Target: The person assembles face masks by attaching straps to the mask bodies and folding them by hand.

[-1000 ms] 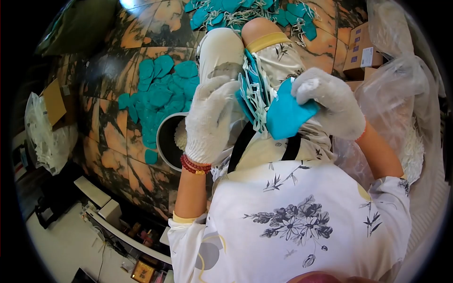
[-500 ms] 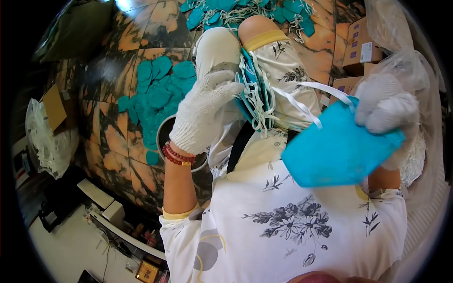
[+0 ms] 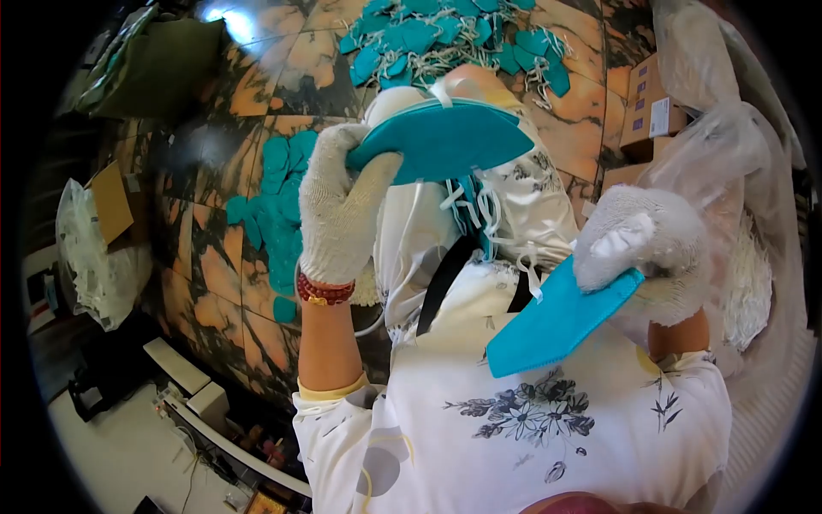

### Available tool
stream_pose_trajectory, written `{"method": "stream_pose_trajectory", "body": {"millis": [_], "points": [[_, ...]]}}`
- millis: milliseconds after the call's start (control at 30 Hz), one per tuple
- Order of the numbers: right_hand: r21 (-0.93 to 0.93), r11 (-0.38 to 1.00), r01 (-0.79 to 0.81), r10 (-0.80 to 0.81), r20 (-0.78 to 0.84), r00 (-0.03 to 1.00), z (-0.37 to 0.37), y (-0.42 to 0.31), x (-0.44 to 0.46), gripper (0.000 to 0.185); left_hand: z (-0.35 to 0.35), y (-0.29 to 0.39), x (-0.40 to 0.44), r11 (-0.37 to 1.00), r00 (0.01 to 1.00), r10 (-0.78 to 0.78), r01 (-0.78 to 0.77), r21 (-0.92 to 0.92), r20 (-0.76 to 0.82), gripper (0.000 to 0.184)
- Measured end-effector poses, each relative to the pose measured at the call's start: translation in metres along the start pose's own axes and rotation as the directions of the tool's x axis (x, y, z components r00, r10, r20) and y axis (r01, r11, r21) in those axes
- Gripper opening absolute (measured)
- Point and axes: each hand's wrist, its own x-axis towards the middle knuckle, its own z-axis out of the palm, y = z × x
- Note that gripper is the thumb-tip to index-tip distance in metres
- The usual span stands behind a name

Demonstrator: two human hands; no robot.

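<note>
My left hand [image 3: 336,206], in a white knit glove with a red bead bracelet at the wrist, pinches one end of a teal folded face mask [image 3: 449,141] above my knees. A white ear loop shows at its top edge. My right hand [image 3: 638,244], gloved too, is closed on a second teal face mask [image 3: 556,319] in front of my chest; this one is tilted, with a white loop at its upper edge. Between my thighs lie more masks with white loops [image 3: 479,210], partly hidden under the mask in my left hand.
Strapped teal masks [image 3: 419,43] are heaped on the marbled tile floor beyond my knees. Teal pieces [image 3: 278,206] lie on the floor at left. Cardboard boxes [image 3: 652,107] and clear plastic sheeting [image 3: 719,154] stand at right. A plastic bag [image 3: 90,257] and green cloth [image 3: 163,68] are at far left.
My left hand has come up from the bundle on my lap, now holding a face mask. The right hand has shifted left and slightly down, and its mask has turned more edge-on.
</note>
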Motion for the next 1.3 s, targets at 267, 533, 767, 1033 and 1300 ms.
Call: {"method": "stream_pose_trajectory", "body": {"millis": [267, 533, 767, 1033, 1300], "points": [[0.012, 0.992, -0.128, 0.113, -0.553, 0.826, 0.021, 0.017, 0.021, 0.01, 0.019, 0.034, -0.011, 0.997, 0.991, 0.021, -0.03, -0.071, -0.13, 0.019], [0.252, 0.926, -0.279, 0.373, -0.715, 0.591, 0.042, 0.039, 0.032, 0.027, 0.018, 0.033, -0.016, 0.949, 0.991, -0.115, 0.128, -0.29, 0.062, 0.026], [-0.013, 0.979, -0.203, 0.14, -0.682, 0.718, 0.018, 0.034, 0.013, 0.066, -0.015, -0.009, -0.004, 0.688, 0.958, -0.276, 0.142, -0.712, -0.076, 0.027], [-0.369, 0.929, 0.022, -0.118, -0.241, 0.963, 0.007, 0.015, 0.034, 0.025, -0.018, -0.019, 0.008, 0.111, 0.957, -0.246, 0.186, -0.976, 0.155, 0.031], [-0.406, 0.904, 0.134, -0.223, -0.18, 0.958, 0.015, 0.033, 0.07, 0.015, 0.036, -0.002, -0.008, 0.397, 0.766, -0.352, 0.642, -0.655, 0.538, 0.025]]}}
